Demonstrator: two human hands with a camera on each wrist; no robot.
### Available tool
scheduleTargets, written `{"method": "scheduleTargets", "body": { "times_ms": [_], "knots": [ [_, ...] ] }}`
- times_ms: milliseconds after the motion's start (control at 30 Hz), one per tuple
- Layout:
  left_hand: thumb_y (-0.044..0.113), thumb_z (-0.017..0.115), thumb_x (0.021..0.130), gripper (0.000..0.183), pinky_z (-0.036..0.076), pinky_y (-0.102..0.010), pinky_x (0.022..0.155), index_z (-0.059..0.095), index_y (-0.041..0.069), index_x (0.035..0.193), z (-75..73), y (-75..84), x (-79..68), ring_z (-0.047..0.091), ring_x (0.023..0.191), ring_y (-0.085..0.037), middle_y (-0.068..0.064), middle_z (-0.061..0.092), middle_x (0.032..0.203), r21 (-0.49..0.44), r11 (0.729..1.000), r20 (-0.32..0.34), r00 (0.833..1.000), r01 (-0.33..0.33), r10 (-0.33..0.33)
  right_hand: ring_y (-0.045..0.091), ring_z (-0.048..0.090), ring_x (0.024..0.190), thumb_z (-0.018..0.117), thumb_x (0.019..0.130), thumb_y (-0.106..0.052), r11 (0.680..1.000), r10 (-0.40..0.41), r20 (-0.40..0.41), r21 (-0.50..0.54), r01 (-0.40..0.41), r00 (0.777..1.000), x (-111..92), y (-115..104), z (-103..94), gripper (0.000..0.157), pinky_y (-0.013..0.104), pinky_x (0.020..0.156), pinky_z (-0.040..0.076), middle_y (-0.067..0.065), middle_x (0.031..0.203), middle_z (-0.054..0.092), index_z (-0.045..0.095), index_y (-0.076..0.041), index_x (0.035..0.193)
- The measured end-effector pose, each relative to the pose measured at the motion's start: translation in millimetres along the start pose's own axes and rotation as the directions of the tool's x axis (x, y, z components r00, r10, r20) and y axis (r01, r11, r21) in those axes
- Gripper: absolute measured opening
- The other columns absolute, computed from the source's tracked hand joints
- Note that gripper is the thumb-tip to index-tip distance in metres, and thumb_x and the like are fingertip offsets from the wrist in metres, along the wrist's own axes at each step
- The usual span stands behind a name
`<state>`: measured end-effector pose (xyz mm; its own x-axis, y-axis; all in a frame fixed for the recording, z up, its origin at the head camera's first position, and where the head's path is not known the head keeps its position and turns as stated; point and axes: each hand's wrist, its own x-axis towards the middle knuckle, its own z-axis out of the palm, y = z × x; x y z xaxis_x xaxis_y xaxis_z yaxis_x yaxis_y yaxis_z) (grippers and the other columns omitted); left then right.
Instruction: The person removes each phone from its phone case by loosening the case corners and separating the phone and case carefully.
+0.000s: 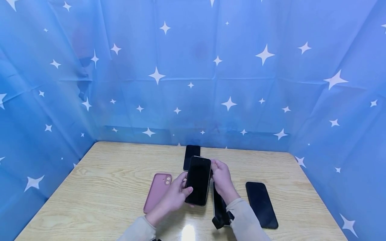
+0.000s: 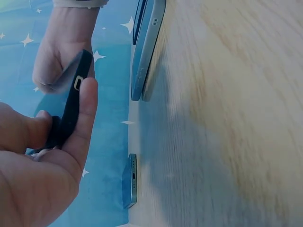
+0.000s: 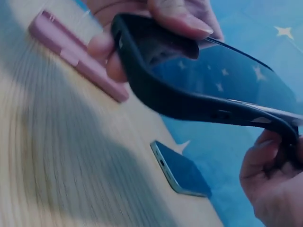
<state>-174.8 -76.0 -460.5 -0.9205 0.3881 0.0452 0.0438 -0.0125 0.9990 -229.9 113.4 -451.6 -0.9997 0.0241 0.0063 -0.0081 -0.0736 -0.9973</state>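
Above the table, both hands hold a phone (image 1: pixel 199 179) with a dark screen, partly seated in a dark flexible case (image 3: pixel 175 106). My left hand (image 1: pixel 175 194) grips its lower left corner, thumb over the front and fingers behind. At the upper right edge, my right hand (image 1: pixel 222 177) pinches the case, which bends away from the phone at that end in the right wrist view. A gap shows there between the phone's edge and the case. On the table beside my left hand lies a pink phone case (image 1: pixel 156 192), inner side up.
Another phone (image 1: pixel 192 154) lies near the table's back edge. One more phone (image 1: pixel 218 202) lies partly hidden under my right forearm, and a dark phone (image 1: pixel 261 205) is farther right. A blue star-patterned curtain (image 1: pixel 193 67) surrounds the wooden table (image 1: pixel 111 187).
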Motion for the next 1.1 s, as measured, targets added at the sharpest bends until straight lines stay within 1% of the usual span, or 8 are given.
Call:
{"method": "scheduleTargets", "body": {
  "times_ms": [133,300,433,567,633,867,1000,1100],
  "knots": [
    [-0.011,0.049,0.102,0.023,0.066,-0.051,0.062,0.051,-0.001,0.123,-0.5,-1.3,-0.7,0.074,0.094,-0.039,-0.030,0.069,0.116,0.021,0.999,-0.034,0.999,0.028,-0.027,0.012,0.045,0.063,0.040,0.112,-0.010,0.996,-0.023,-0.022,-0.091,0.021,0.999,0,2,2.7,0.035,0.022,0.059,0.039,-0.002,0.071,0.045,0.053,-0.007,0.079],
    [-0.009,0.050,0.102,0.020,0.066,-0.052,0.060,0.050,-0.002,0.121,-0.7,-2.3,-0.4,0.075,0.091,-0.040,-0.032,0.069,0.116,0.025,0.999,-0.063,0.998,0.031,-0.029,0.012,0.047,0.066,0.040,0.112,-0.011,0.997,-0.008,-0.019,-0.076,0.007,1.000,-1,5,4.4,0.034,0.022,0.060,0.043,-0.001,0.073,0.047,0.051,-0.006,0.080],
    [-0.008,0.050,0.103,0.023,0.066,-0.053,0.060,0.048,-0.003,0.125,-2.0,-1.2,0.9,0.074,0.093,-0.042,-0.034,0.067,0.120,-0.002,1.000,-0.088,0.996,0.025,-0.025,0.013,0.053,0.070,0.039,0.112,-0.011,0.998,-0.009,0.030,-0.060,0.011,0.999,-4,4,5.1,0.032,0.023,0.064,0.049,0.001,0.077,0.053,0.056,0.000,0.086],
    [-0.007,0.052,0.103,0.028,0.066,-0.051,0.060,0.048,-0.003,0.131,-4.2,-0.1,2.6,0.075,0.091,-0.041,-0.033,0.067,0.120,0.001,1.000,-0.129,0.992,0.018,-0.018,0.015,0.056,0.072,0.041,0.112,-0.013,0.995,-0.011,0.088,-0.102,0.020,0.996,-9,3,6.5,0.034,0.024,0.065,0.052,0.003,0.079,0.058,0.062,0.005,0.094],
    [-0.007,0.052,0.103,0.029,0.066,-0.051,0.060,0.048,-0.004,0.131,-5.5,0.3,3.6,0.075,0.091,-0.041,-0.034,0.068,0.119,0.007,1.000,-0.147,0.989,0.009,-0.007,0.017,0.057,0.072,0.042,0.112,-0.015,0.992,-0.016,0.110,-0.125,0.030,0.994,-12,4,7.3,0.035,0.026,0.065,0.054,0.005,0.078,0.059,0.062,0.007,0.094],
    [-0.008,0.051,0.103,0.025,0.066,-0.052,0.062,0.048,-0.006,0.128,-8.4,5.0,7.0,0.075,0.087,-0.039,-0.033,0.068,0.117,-0.001,1.000,-0.195,0.981,0.000,-0.001,0.019,0.061,0.073,0.045,0.112,-0.017,0.975,-0.032,0.138,-0.213,0.061,0.990,-21,4,8.9,0.031,0.029,0.067,0.057,0.008,0.082,0.063,0.067,0.004,0.105],
    [-0.007,0.050,0.104,0.024,0.066,-0.052,0.064,0.046,-0.005,0.128,-9.9,9.2,9.6,0.075,0.090,-0.037,-0.033,0.067,0.119,-0.006,1.000,-0.235,0.972,0.000,-0.002,0.019,0.060,0.070,0.048,0.111,-0.019,0.961,-0.041,0.152,-0.265,0.081,0.988,-25,6,10.6,0.029,0.031,0.065,0.057,0.006,0.077,0.062,0.069,0.000,0.103],
    [-0.005,0.050,0.105,0.025,0.066,-0.052,0.067,0.046,-0.005,0.129,-11.1,11.4,12.0,0.074,0.093,-0.036,-0.032,0.067,0.119,-0.004,1.000,-0.275,0.961,0.000,-0.001,0.019,0.059,0.065,0.053,0.109,-0.020,0.948,-0.080,0.161,-0.292,0.125,0.984,-28,7,13.0,0.026,0.033,0.061,0.057,0.007,0.072,0.061,0.069,0.000,0.101]
  ]
}}
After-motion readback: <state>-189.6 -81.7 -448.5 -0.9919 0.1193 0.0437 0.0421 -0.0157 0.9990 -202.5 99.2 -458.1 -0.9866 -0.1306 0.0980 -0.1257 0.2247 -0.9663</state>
